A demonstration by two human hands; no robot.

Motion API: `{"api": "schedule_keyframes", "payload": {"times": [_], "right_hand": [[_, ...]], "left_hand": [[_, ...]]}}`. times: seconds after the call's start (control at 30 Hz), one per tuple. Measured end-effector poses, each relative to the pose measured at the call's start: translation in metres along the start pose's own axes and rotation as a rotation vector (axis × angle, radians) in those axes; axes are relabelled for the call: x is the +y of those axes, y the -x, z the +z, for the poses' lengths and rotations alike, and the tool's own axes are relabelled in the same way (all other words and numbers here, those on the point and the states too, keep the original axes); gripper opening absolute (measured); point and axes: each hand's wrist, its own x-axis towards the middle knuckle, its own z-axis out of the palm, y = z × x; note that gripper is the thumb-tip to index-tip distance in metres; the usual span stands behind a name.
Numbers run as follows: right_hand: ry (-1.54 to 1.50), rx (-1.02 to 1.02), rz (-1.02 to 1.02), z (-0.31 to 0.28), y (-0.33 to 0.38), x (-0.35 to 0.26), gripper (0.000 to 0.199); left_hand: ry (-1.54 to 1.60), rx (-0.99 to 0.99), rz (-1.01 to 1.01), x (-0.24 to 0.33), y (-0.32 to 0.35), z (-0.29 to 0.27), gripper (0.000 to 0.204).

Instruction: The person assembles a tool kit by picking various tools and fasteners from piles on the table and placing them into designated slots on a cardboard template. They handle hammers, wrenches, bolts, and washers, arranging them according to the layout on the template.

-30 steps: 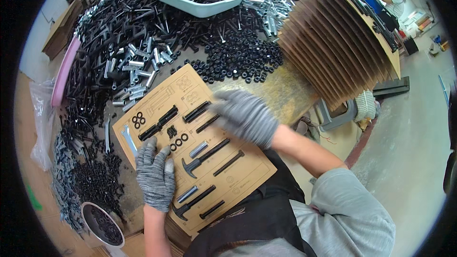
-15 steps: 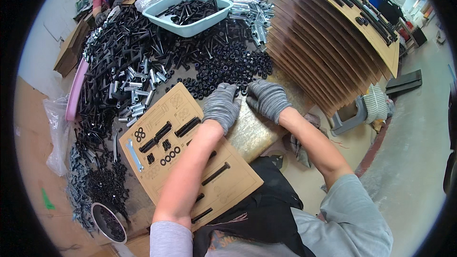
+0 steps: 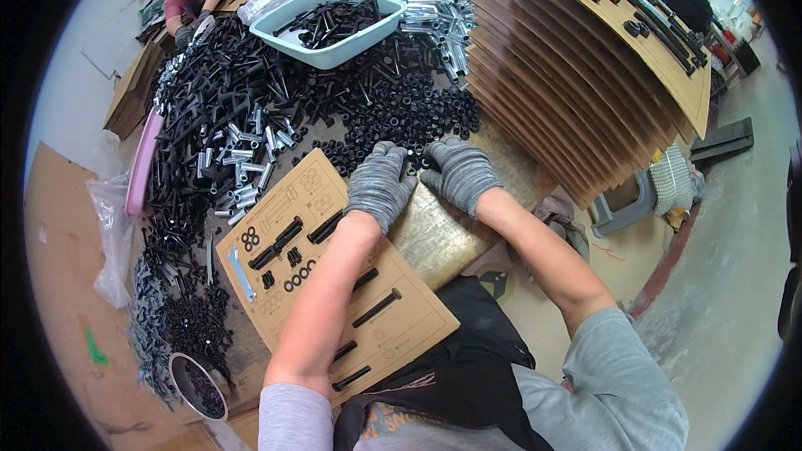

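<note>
Both my hands wear grey striped knit gloves and rest at the near edge of a pile of black nuts [image 3: 409, 121]. The fingers of my left hand [image 3: 380, 188] are curled against the nuts, its wrist over the corner of a printed cardboard sheet [image 3: 418, 317]. Close beside it, my right hand [image 3: 464, 174] is bent inward, fingertips and thumb drawn together by a few loose nuts. Whatever either hand pinches is hidden by the gloves. Black bolts [image 3: 378, 307], rings [image 3: 299, 276] and a small flat wrench [image 3: 238, 274] sit on the sheet, partly covered by my left forearm.
A pale blue basin [image 3: 330, 54] of black bolts stands beyond the nuts. Silver sleeves [image 3: 246, 169] and heaped black parts [image 3: 209, 92] lie left. Fanned cardboard sheets [image 3: 576, 92] rise at right. A round bowl [image 3: 177, 376] sits lower left. Another person's gloved hand [image 3: 184, 36] works far left.
My right hand has shifted slightly left, and its thumb now sits nearer my left hand. My left hand has moved a little left and closer to me. The whole view has turned slightly.
</note>
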Motion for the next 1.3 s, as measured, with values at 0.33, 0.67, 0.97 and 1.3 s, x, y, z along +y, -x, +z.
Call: {"api": "schedule_keyframes", "payload": {"times": [0.33, 0.67, 0.97, 1.3], "right_hand": [[0.047, -0.180, -0.063, -0.015, 0.006, -0.003, 0.022], [-0.036, -0.101, 0.027, -0.011, 0.024, -0.010, 0.031], [-0.119, 0.231, -0.035, 0.009, 0.037, -0.006, 0.018], [-0.128, 0.194, -0.036, 0.007, 0.039, -0.006, 0.023]], "left_hand": [[0.080, -0.209, -0.033, 0.000, 0.005, -0.011, 0.029], [-0.032, -0.099, -0.025, -0.007, 0.005, 0.002, 0.034], [-0.165, -0.174, -0.041, -0.002, 0.012, -0.003, 0.018], [0.048, -0.134, 0.101, -0.001, 0.016, 0.003, 0.018]]}}
